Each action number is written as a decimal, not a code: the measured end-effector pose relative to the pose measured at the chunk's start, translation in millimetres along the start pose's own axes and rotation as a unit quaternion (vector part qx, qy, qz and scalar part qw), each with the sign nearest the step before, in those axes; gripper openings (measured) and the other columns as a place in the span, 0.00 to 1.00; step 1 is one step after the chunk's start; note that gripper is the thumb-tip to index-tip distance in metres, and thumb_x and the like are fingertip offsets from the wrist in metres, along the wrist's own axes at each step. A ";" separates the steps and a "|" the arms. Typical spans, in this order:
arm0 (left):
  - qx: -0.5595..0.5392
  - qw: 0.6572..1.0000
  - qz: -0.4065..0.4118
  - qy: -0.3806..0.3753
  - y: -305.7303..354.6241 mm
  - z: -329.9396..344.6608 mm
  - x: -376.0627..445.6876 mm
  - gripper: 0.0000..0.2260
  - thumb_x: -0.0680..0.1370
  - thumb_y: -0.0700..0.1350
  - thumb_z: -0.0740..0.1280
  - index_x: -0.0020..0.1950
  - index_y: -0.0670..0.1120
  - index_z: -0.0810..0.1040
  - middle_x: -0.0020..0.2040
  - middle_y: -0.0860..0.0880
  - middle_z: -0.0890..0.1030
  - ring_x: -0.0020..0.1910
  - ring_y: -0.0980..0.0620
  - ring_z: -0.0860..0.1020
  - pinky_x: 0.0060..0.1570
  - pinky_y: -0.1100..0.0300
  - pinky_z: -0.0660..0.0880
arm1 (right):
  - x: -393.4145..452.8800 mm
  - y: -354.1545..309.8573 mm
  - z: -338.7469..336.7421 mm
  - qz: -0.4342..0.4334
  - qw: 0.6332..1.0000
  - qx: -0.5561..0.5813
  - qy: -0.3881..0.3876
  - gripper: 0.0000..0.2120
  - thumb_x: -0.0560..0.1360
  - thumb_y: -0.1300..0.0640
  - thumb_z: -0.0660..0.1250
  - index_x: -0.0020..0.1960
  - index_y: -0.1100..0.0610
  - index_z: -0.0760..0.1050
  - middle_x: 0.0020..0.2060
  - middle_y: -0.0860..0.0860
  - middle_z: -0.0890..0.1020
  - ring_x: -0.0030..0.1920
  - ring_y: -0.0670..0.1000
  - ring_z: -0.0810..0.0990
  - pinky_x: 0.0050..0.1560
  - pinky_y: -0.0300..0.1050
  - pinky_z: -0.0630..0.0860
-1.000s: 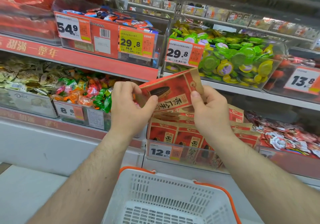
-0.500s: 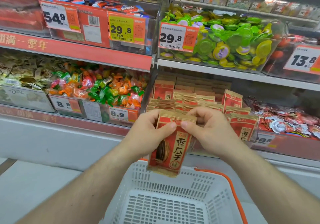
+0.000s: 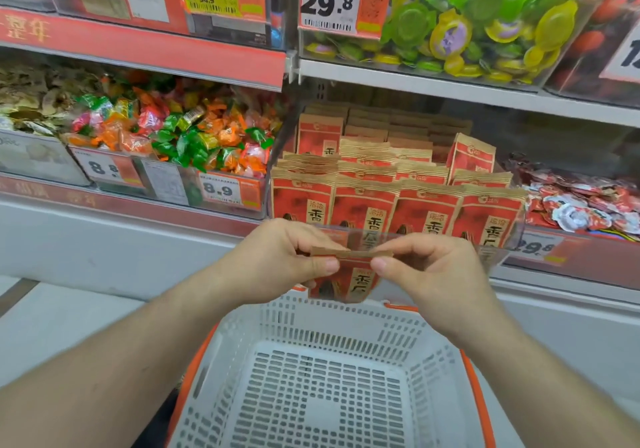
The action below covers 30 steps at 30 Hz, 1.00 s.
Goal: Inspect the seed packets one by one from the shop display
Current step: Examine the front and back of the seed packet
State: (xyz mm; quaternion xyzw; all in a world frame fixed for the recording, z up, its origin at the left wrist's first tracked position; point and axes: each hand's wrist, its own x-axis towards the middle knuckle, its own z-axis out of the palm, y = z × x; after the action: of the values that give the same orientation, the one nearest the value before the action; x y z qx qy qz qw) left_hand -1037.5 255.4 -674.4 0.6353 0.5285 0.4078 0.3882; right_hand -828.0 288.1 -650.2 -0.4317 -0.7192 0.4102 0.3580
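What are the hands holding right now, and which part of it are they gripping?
One seed packet, pinched at its brown top edge: the left hand on the left end, the right hand on the right end. It hangs above the basket.

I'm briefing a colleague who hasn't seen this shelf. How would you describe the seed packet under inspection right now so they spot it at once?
Find the white shopping basket with orange trim at the bottom. Just above its far rim, the left hand and right hand pinch the top corners of one red-and-tan seed packet. Unlike the matching shelf packets standing in rows behind, it hangs free of the display.
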 end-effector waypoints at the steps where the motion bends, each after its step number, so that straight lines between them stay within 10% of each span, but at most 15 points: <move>1: 0.014 1.000 0.020 0.002 -0.4 1.1 -0.6 0.08 0.74 0.33 0.73 0.50 0.42 0.87 0.42 0.59 0.85 0.41 0.57 0.82 0.40 0.60 0.80 | -1.5 -0.2 -1.0 -0.003 1.000 -0.005 -0.003 0.15 0.69 0.62 0.77 0.33 0.42 0.83 0.34 0.42 0.85 0.37 0.41 0.82 0.41 0.36 0.76; 11: 0.017 0.993 0.104 0.059 -0.1 9.2 -6.9 0.16 0.69 0.47 0.71 0.56 0.57 0.82 0.46 0.60 0.85 0.43 0.52 0.84 0.41 0.49 0.83 | -6.8 -3.0 -6.7 -0.040 0.999 0.019 0.010 0.16 0.68 0.63 0.77 0.34 0.41 0.84 0.35 0.44 0.86 0.40 0.45 0.84 0.47 0.45 0.80; 21: 0.057 0.988 0.126 0.075 0.6 7.7 -9.7 0.16 0.72 0.47 0.73 0.58 0.58 0.80 0.45 0.67 0.83 0.46 0.62 0.83 0.46 0.61 0.81 | -7.7 -2.5 -2.4 -0.052 0.998 0.021 0.025 0.17 0.69 0.62 0.76 0.34 0.38 0.83 0.34 0.42 0.85 0.39 0.44 0.83 0.44 0.42 0.80; 30: -0.023 0.999 -0.028 -0.002 -0.7 8.2 -10.2 0.12 0.69 0.54 0.71 0.51 0.55 0.84 0.48 0.51 0.87 0.45 0.44 0.84 0.41 0.50 0.83 | -3.4 6.5 3.3 -0.009 0.995 0.086 0.055 0.12 0.71 0.61 0.73 0.35 0.45 0.84 0.35 0.47 0.86 0.40 0.49 0.85 0.45 0.50 0.82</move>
State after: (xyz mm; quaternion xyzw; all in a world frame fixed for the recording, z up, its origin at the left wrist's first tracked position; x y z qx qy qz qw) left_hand -1031.2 244.8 -679.2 0.6120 0.5356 0.4077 0.4152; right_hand -827.5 285.9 -658.0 -0.4146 -0.6644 0.4431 0.4363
